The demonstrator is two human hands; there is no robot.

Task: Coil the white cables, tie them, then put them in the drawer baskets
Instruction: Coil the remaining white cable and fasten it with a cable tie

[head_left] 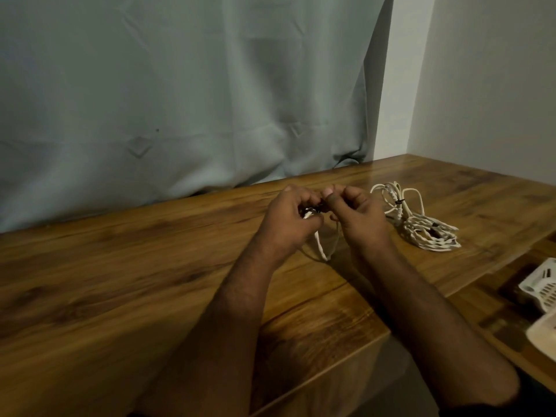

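Observation:
Above the wooden table point(120, 266), my left hand point(288, 218) and my right hand point(358, 215) meet, fingers curled. Between them they pinch a coiled white cable point(320, 248) and a small dark tie at its top. The cable's loops hang down to the tabletop between my wrists. Another white cable bundle point(421, 224) lies on the table to the right of my right hand, with a dark tie around it. Two white perforated baskets point(541, 290) show at the right edge, in an open drawer below table level.
A grey-green curtain point(180, 100) hangs behind the table's far edge. A white wall point(481, 85) stands at the right. The drawer point(487, 299) juts out past the table's right front edge.

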